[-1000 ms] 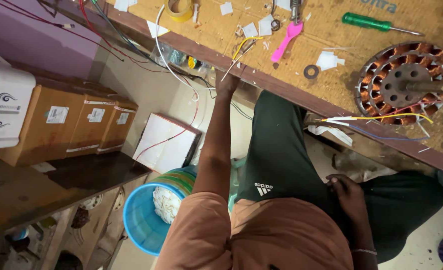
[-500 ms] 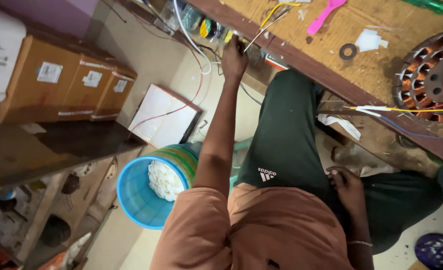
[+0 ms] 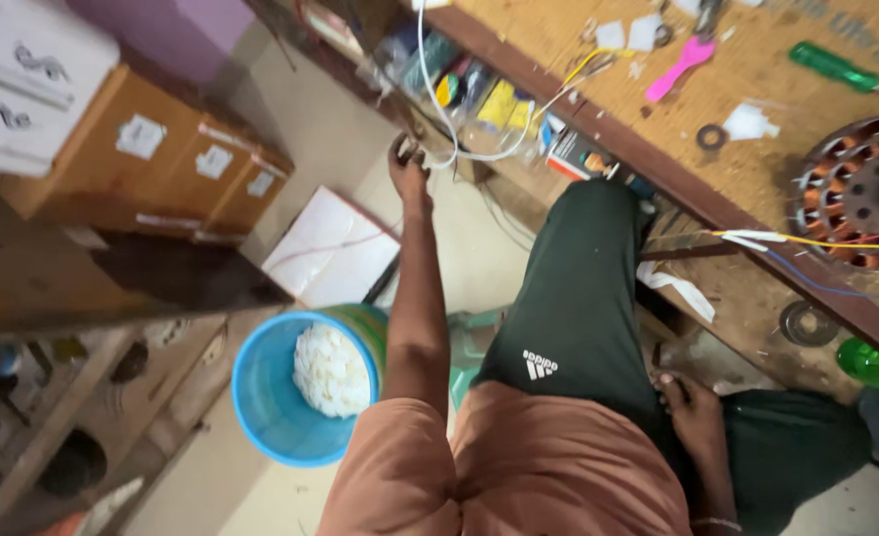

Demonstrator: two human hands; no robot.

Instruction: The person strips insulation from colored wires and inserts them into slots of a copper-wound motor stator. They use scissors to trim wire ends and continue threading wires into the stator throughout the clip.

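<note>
Under the worktop [image 3: 757,179] edge, at eleven o'clock, one left hand [image 3: 407,169] is stretched, fingers curled on something dark, hard to identify. One right hand [image 3: 692,417] is rested on the thigh; its grip cannot be told. One blue bucket [image 3: 261,397] is seen at eight o'clock.

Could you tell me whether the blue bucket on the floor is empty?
Not empty: the bucket holds a heap of white pieces.
</note>
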